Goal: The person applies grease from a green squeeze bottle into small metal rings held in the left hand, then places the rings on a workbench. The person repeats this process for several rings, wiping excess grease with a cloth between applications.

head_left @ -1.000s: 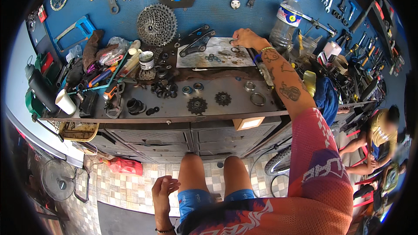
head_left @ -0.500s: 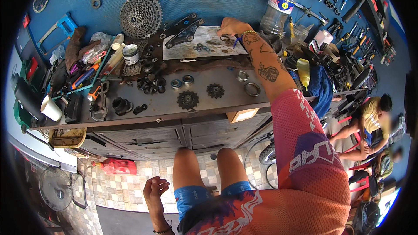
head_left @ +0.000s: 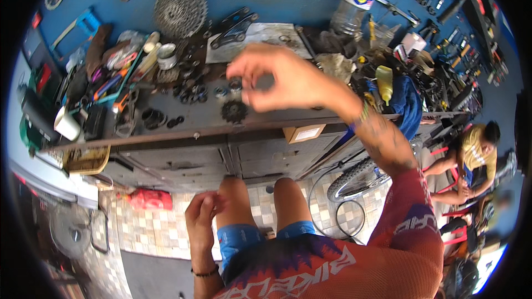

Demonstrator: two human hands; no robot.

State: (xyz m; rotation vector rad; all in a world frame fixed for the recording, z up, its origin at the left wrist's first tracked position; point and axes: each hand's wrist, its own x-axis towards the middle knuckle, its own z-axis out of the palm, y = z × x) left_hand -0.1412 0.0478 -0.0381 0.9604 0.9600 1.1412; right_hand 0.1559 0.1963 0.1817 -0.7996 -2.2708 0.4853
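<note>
My right hand (head_left: 282, 77) is over the middle of the workbench, blurred by motion. Its thumb and forefinger curve apart, with a gap between the tips and nothing visible held. Just left of it lie a dark toothed jockey wheel (head_left: 234, 112) and a ring-shaped bearing (head_left: 221, 92). Behind the hand, a stained paper sheet (head_left: 271, 33) carries a small dark ring (head_left: 285, 39) and sits beside a black linkage arm (head_left: 233, 25). My left hand (head_left: 202, 213) hangs in front of the bench by my thigh, fingers loosely bent, holding nothing I can see.
A large sprocket cassette (head_left: 180, 10) stands against the blue tool wall. Tools, a white cup (head_left: 66, 123) and a jar (head_left: 166, 56) crowd the left; a yellow bottle (head_left: 384, 84) and blue cloth (head_left: 407, 111) lie right. A bicycle wheel (head_left: 354, 180) and a seated person (head_left: 479, 152) are lower right.
My right hand has come off the paper sheet toward me and lower left, over the bench parts. The left hand has risen slightly. The view has shifted a little.
</note>
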